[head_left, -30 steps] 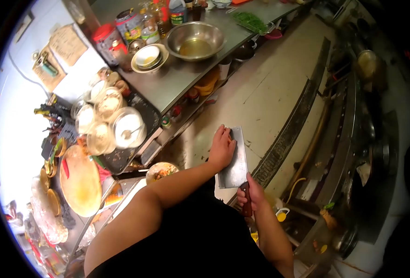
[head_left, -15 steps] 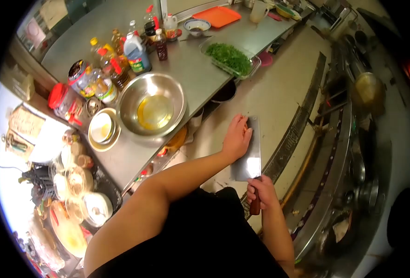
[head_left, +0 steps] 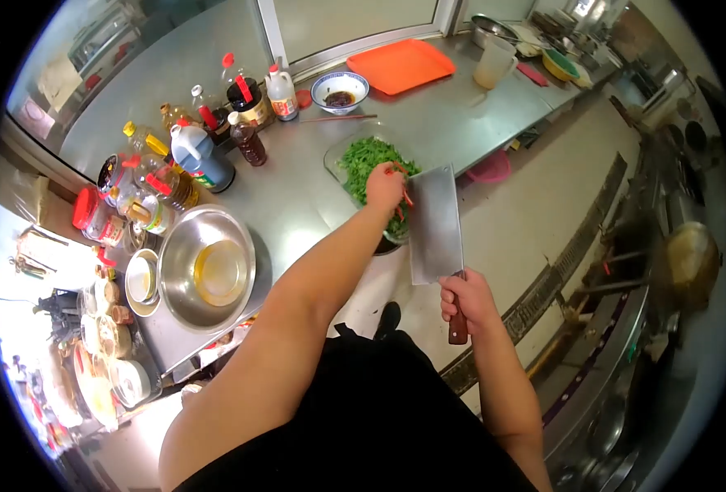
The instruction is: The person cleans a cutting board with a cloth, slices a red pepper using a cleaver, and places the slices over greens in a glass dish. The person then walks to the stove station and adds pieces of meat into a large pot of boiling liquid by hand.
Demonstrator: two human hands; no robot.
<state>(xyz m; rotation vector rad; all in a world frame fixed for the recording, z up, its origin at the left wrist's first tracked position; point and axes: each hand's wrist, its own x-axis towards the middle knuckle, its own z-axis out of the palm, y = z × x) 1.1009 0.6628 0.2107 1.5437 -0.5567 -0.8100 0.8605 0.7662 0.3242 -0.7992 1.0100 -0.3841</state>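
Note:
My right hand (head_left: 464,299) grips the wooden handle of a wide steel cleaver (head_left: 434,223), held flat with the blade pointing away from me at the counter's edge. My left hand (head_left: 386,187) is at the blade's far left corner, over a glass dish of chopped greens (head_left: 361,160) on the steel counter (head_left: 297,205). Red chilli pieces (head_left: 404,197) show at its fingers, between the hand and the blade. The fingers are curled around them.
A big steel bowl with oil (head_left: 207,266) stands left on the counter, with sauce bottles and jars (head_left: 199,152) behind it. Farther back are a small bowl of dark sauce (head_left: 340,88), an orange tray (head_left: 401,64) and a white jug (head_left: 494,61). A stove line with a wok (head_left: 691,254) runs along the right.
I have turned right along the counter. The cleaver, with my left hand pressed on its blade, has travelled from above the floor to the dish of greens.

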